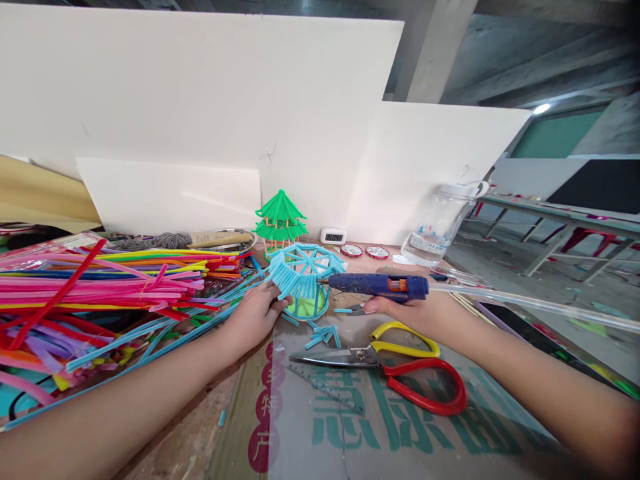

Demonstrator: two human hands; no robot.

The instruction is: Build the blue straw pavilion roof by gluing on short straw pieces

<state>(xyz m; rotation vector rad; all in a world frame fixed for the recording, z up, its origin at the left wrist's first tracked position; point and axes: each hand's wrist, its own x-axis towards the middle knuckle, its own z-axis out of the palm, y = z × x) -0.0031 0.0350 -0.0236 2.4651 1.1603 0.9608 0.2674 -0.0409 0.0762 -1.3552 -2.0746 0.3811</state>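
Note:
My left hand (256,317) grips the left side of a small blue pavilion model (299,285) made of pipe cleaners, with a spoked roof and a light green base. My right hand (417,312) is closed around a dark blue hot glue gun (367,285), and a long clear glue stick (530,301) sticks out of its back end. The gun's nozzle points left, at the roof edge; I cannot tell whether it touches. Below the gun, tweezers (358,310) show at my right fingers, with a short blue piece at their tips. Cut blue pieces (324,335) lie before the model.
Scissors (350,357) with yellow and red handles and a clear ruler (327,389) lie on the cardboard (300,453). Many coloured pipe cleaners (115,283) are heaped at left. Behind stand a green tiered tower (281,217), a small clock (333,236) and a water bottle (435,227).

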